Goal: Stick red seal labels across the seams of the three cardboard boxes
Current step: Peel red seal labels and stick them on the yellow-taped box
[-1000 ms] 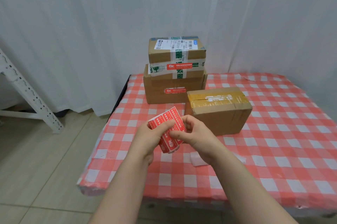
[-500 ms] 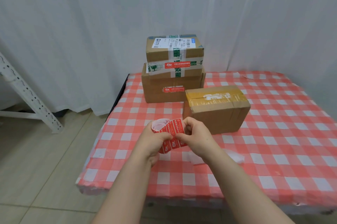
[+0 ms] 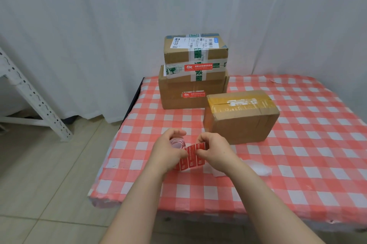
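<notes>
My left hand (image 3: 168, 149) grips a roll of red seal labels (image 3: 190, 159) above the near part of the checked table. My right hand (image 3: 215, 149) pinches the free end of the label strip at its top edge. At the back, a small box (image 3: 195, 51) with green tape and a red label (image 3: 198, 66) on its front sits on a larger box (image 3: 192, 93), which also carries a red label (image 3: 193, 94). A third box (image 3: 241, 116) with yellow-brown tape stands alone to the right of my hands, with no red label visible on it.
The table has a red-and-white checked cloth (image 3: 297, 164). White backing paper scraps (image 3: 258, 168) lie right of my right forearm. White curtains hang behind. A white perforated metal frame (image 3: 33, 95) stands on the tiled floor at left, beyond the table's left edge.
The roll has come down toward the table and turned, with the label strip now spread between my two hands. My right hand shifted to pinch the strip's end.
</notes>
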